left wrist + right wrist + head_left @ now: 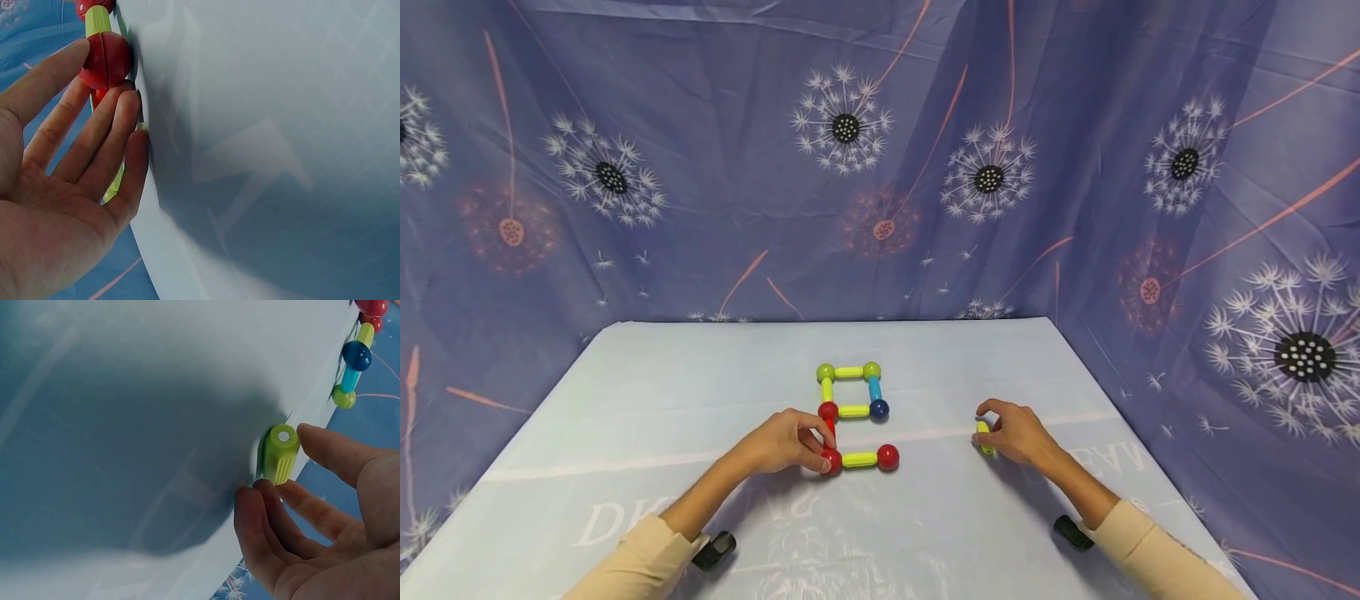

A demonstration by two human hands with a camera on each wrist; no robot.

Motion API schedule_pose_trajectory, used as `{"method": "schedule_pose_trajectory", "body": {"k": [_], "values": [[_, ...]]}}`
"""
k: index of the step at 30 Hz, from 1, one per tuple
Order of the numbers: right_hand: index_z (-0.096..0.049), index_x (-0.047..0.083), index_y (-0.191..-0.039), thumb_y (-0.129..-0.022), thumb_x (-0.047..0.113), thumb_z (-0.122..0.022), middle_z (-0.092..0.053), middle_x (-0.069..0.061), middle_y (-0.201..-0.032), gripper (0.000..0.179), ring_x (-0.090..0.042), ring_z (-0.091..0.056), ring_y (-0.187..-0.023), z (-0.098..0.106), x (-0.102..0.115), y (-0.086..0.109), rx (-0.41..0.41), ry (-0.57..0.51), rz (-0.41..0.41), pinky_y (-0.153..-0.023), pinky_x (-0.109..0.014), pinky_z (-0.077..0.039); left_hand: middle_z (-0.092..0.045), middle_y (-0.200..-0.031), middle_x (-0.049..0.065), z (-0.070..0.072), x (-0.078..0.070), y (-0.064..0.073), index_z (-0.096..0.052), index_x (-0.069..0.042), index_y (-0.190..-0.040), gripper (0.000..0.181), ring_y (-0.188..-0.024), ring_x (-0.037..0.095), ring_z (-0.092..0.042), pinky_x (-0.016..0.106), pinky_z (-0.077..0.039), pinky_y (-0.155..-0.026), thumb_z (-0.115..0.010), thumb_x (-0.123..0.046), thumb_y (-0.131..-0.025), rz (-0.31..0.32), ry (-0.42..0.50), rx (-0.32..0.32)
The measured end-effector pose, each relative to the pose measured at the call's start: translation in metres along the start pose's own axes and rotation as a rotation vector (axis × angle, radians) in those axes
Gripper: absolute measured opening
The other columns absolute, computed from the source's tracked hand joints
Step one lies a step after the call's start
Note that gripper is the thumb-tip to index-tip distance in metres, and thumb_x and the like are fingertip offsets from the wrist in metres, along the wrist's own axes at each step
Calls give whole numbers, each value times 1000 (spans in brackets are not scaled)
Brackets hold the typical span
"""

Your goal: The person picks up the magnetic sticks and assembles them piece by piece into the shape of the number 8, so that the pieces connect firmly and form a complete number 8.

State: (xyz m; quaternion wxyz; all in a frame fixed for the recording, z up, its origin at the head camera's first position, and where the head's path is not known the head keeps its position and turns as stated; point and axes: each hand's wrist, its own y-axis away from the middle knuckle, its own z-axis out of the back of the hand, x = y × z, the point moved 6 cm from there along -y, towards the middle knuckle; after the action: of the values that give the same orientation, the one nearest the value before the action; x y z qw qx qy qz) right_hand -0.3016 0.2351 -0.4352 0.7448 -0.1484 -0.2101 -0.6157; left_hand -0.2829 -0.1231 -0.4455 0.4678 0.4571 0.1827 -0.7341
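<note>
My left hand (790, 442) holds a red ball (107, 60) between thumb and fingers, at the near left corner of a figure of magnetic rods and balls. From that ball, a yellow-green rod (859, 459) leads right to another red ball (887, 457). A red rod (830, 429), partly behind my fingers, leads back to a third red ball (828, 411). My right hand (1017, 432) is around a loose yellow-green rod (282, 453) on the table, its thumb beside the rod and its index finger apart from it. A pale disc shows in the rod's end.
Behind the left hand, a square joins green balls (871, 369), a dark blue ball (879, 409), yellow-green rods (849, 372) and a light blue rod (875, 389). The white-covered table (700, 375) meets a purple dandelion curtain (737, 208) at the back and right.
</note>
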Motion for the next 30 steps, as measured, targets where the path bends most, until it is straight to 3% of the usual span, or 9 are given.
{"method": "schedule_pose_trajectory", "body": {"k": [10,30], "values": [[-69,8,-115,-86,21,-80,-68,-3,-81,33,-15,-59,-66,-2,-2,0,12,-7,10,-60,-32,-48,-77,-95,3,0,1,-1,-74,-11,-100,23,-87,16,-70,31,-53,-75,-86,-12,-80,16,-1,5],[-68,7,-104,-84,17,-80,-67,-2,-77,26,-15,-59,-65,-5,-2,-2,19,-33,-14,-57,-31,-48,-77,-92,4,0,1,-2,-74,-10,-99,24,-86,14,-70,31,-53,-75,-86,-10,-79,-8,1,9]]}}
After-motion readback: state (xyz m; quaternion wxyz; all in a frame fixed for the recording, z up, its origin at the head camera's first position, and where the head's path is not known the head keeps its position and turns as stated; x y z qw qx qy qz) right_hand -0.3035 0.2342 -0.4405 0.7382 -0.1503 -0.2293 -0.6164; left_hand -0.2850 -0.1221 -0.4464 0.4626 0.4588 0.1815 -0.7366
